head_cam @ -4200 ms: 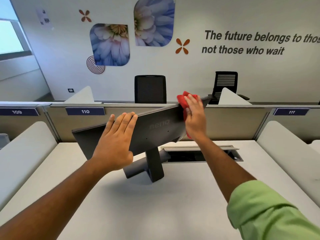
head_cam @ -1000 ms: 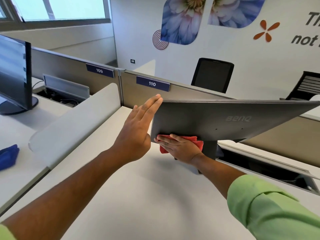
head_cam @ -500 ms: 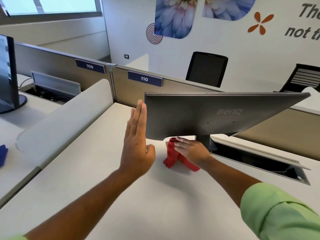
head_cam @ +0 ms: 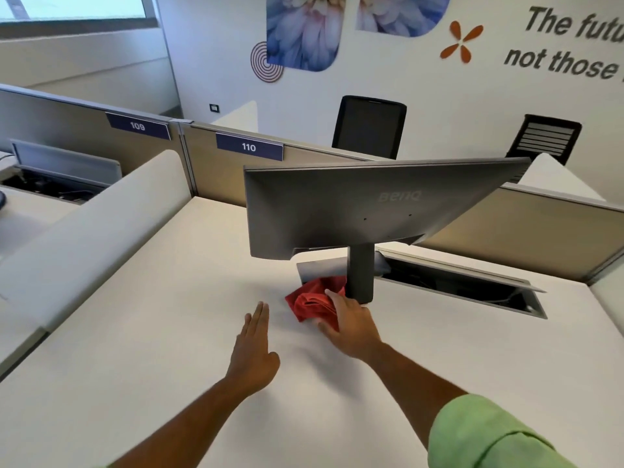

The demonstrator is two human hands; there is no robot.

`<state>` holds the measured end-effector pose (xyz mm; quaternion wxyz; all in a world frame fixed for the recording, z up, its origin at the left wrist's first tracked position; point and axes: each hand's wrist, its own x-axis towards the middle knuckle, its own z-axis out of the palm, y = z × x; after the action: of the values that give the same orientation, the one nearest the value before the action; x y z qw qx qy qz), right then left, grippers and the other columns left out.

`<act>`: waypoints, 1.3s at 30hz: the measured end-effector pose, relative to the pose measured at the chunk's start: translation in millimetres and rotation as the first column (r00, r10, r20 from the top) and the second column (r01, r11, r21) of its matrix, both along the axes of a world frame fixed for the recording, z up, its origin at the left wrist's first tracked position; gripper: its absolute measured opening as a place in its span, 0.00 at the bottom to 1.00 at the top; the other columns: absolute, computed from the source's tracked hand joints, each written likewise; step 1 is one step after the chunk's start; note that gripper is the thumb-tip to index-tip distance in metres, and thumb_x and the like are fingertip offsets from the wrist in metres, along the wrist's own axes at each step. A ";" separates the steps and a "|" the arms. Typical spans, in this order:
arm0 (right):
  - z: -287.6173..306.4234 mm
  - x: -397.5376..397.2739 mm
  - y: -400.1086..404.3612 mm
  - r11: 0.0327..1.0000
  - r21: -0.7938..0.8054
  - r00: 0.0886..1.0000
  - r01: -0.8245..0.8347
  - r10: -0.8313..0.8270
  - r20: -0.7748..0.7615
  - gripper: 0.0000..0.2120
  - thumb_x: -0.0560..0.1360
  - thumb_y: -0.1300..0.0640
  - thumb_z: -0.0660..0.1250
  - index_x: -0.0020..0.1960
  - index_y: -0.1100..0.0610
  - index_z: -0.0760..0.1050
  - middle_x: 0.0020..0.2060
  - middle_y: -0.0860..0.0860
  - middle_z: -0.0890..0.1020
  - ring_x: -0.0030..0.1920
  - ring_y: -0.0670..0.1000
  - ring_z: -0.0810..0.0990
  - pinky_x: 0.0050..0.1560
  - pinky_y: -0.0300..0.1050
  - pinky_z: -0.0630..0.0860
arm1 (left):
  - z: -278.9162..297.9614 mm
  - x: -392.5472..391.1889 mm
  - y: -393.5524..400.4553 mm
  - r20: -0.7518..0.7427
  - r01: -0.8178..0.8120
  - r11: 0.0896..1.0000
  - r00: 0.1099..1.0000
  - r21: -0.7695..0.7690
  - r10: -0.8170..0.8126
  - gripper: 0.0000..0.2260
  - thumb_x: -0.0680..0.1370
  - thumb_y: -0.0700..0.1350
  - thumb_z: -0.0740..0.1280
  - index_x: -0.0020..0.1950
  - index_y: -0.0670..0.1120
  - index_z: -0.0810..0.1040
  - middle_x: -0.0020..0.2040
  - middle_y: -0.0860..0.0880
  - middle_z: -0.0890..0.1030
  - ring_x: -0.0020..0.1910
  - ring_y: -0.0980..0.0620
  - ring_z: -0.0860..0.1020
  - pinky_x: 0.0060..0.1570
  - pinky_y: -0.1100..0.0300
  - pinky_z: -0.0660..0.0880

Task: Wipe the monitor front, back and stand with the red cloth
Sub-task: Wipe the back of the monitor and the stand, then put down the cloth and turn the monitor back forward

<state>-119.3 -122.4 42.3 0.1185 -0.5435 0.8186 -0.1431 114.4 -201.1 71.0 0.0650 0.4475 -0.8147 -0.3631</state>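
While the right hand (head_cam: 351,320) lies on the red cloth (head_cam: 312,298), fingers spread over the bunched fabric and thumb curled in at its near side, the cloth sits on the desk (head_cam: 169,332) against the foot of the monitor stand (head_cam: 361,271), partly over the flat base plate (head_cam: 320,266). How firmly the fingers grip the fabric cannot be told. The left hand (head_cam: 255,352) hovers flat over the desk just to the left of the cloth, fingers straight and together, thumb tucked alongside, holding nothing and apart from both cloth and monitor.

A BenQ monitor (head_cam: 354,211) shows its grey back to the camera, its left edge near the middle of the desk and its right corner reaching over the rear partition (head_cam: 526,224). Below its bottom edge a gap opens to the desk on the left of the stand. Right of the stand, an open cable tray (head_cam: 472,285) cuts a long slot into the desk's rear part. A rounded white side divider (head_cam: 94,231) bounds the desk's left edge, with bare surface between it and the hands. Number plates 109 (head_cam: 137,126) and 110 (head_cam: 249,146) hang on the rear partition, and two black office chairs (head_cam: 369,126) stand behind it by the wall.
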 end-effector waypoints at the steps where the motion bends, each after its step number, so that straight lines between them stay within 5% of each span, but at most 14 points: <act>1: -4.6 4.8 0.4 1.000 0.023 1.000 -0.008 0.009 -0.017 0.37 0.79 0.33 0.65 0.82 0.45 0.58 0.76 0.50 0.72 0.72 0.56 0.73 0.74 0.56 0.69 | -3.4 2.2 0.5 0.013 0.000 1.000 1.000 0.029 -0.001 0.43 0.75 0.33 0.62 0.83 0.49 0.41 0.83 0.54 0.41 0.82 0.48 0.41 0.79 0.48 0.52; 4: -11.1 16.3 3.1 0.998 0.057 0.988 -0.031 0.039 -0.147 0.29 0.79 0.40 0.69 0.77 0.45 0.68 0.73 0.49 0.72 0.71 0.55 0.72 0.73 0.53 0.70 | -10.6 3.9 2.6 0.038 0.007 0.997 0.999 0.081 -0.010 0.42 0.76 0.35 0.63 0.83 0.49 0.42 0.83 0.54 0.41 0.82 0.48 0.41 0.79 0.48 0.52; 9: -15.7 27.7 20.9 0.975 -0.217 0.996 -0.049 0.031 -0.086 0.15 0.78 0.45 0.73 0.61 0.51 0.83 0.60 0.48 0.82 0.61 0.53 0.80 0.65 0.49 0.77 | -12.1 -8.4 9.9 0.032 0.015 0.981 0.999 0.192 -0.022 0.41 0.79 0.39 0.66 0.83 0.50 0.42 0.83 0.53 0.43 0.82 0.49 0.43 0.78 0.51 0.53; 15: 31.9 27.0 59.8 0.943 -0.275 0.937 0.186 -0.086 0.339 0.11 0.84 0.45 0.64 0.59 0.50 0.80 0.50 0.46 0.84 0.50 0.47 0.81 0.52 0.35 0.75 | -8.8 -13.5 20.9 -0.160 -0.065 0.881 0.975 0.468 0.157 0.49 0.73 0.43 0.78 0.83 0.52 0.48 0.82 0.50 0.56 0.79 0.45 0.59 0.72 0.51 0.64; 19: 65.7 15.2 93.7 0.936 -0.184 0.745 0.299 -0.108 0.659 0.07 0.86 0.48 0.63 0.60 0.47 0.79 0.53 0.44 0.85 0.53 0.46 0.83 0.55 0.38 0.77 | -15.4 -22.0 35.9 -0.351 0.018 0.821 0.909 0.570 0.224 0.44 0.62 0.60 0.83 0.74 0.52 0.69 0.72 0.54 0.74 0.73 0.52 0.70 0.72 0.52 0.67; 24: 75.2 -6.4 137.7 0.881 -0.077 0.377 0.466 -0.119 0.919 0.12 0.84 0.50 0.66 0.66 0.50 0.79 0.56 0.50 0.88 0.57 0.53 0.87 0.62 0.53 0.83 | -3.0 -51.8 81.4 -0.460 0.233 0.543 0.824 0.807 0.330 0.31 0.71 0.55 0.77 0.70 0.44 0.74 0.65 0.45 0.81 0.67 0.47 0.78 0.69 0.51 0.71; 29: 77.3 -35.4 176.7 0.862 0.043 0.221 0.505 -0.177 0.959 0.13 0.85 0.52 0.66 0.67 0.54 0.79 0.57 0.55 0.88 0.59 0.58 0.87 0.66 0.60 0.81 | 9.8 -74.3 112.8 -0.424 0.217 0.415 0.746 0.884 0.513 0.23 0.76 0.47 0.73 0.70 0.43 0.76 0.63 0.41 0.82 0.60 0.42 0.81 0.56 0.46 0.78; 33: 78.0 -53.1 199.0 0.859 0.083 0.256 0.506 -0.241 0.936 0.13 0.85 0.49 0.65 0.68 0.50 0.78 0.59 0.53 0.87 0.59 0.57 0.86 0.66 0.61 0.80 | 30.2 -88.5 135.2 -0.372 0.226 0.320 0.764 0.920 0.528 0.16 0.80 0.44 0.68 0.66 0.42 0.78 0.62 0.40 0.83 0.61 0.41 0.82 0.64 0.41 0.75; 39: 84.1 -53.0 218.6 0.818 0.002 0.384 0.576 -0.272 0.882 0.10 0.88 0.50 0.58 0.64 0.41 0.75 0.62 0.49 0.83 0.61 0.51 0.83 0.67 0.55 0.80 | 39.0 -125.2 171.6 -0.377 0.127 0.509 0.822 0.852 0.426 0.17 0.84 0.50 0.61 0.72 0.49 0.73 0.63 0.47 0.83 0.61 0.44 0.81 0.62 0.41 0.77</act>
<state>-172.3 96.2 126.4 0.3775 -0.1800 0.7298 -0.5409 -10.8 -29.6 110.0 0.0996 0.3699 -0.4326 -0.8161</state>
